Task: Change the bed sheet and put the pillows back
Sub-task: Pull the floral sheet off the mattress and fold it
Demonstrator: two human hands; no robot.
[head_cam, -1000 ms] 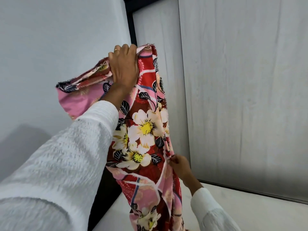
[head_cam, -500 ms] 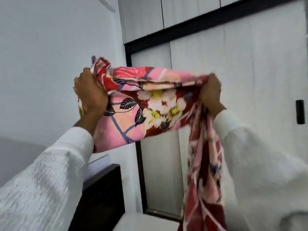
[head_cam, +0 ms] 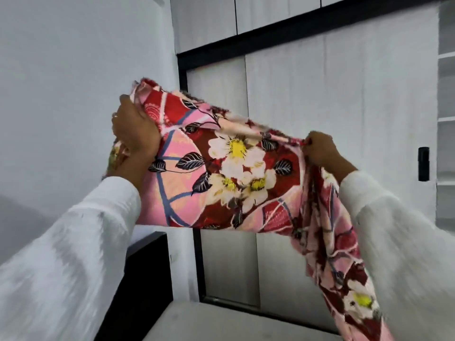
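A red and pink floral bed sheet [head_cam: 221, 173] with white flowers and black leaves is held up in the air in front of me, still partly folded. My left hand [head_cam: 134, 134] grips its upper left corner in a fist. My right hand [head_cam: 320, 148] pinches the upper edge on the right, and the rest of the cloth hangs down below that hand past my right sleeve. A bare pale mattress [head_cam: 221, 323] shows at the bottom of the view. No pillows are in sight.
A dark headboard or bedside unit [head_cam: 145, 279] stands at the lower left against the white wall. Pale wardrobe doors [head_cam: 344, 119] with black framing fill the back, with a black handle [head_cam: 423, 167] at the right and open shelves [head_cam: 446, 119] at the far right.
My right hand rose from low beside the hanging cloth to its top edge. Both hands then drew apart, spreading the folded sheet wider between them.
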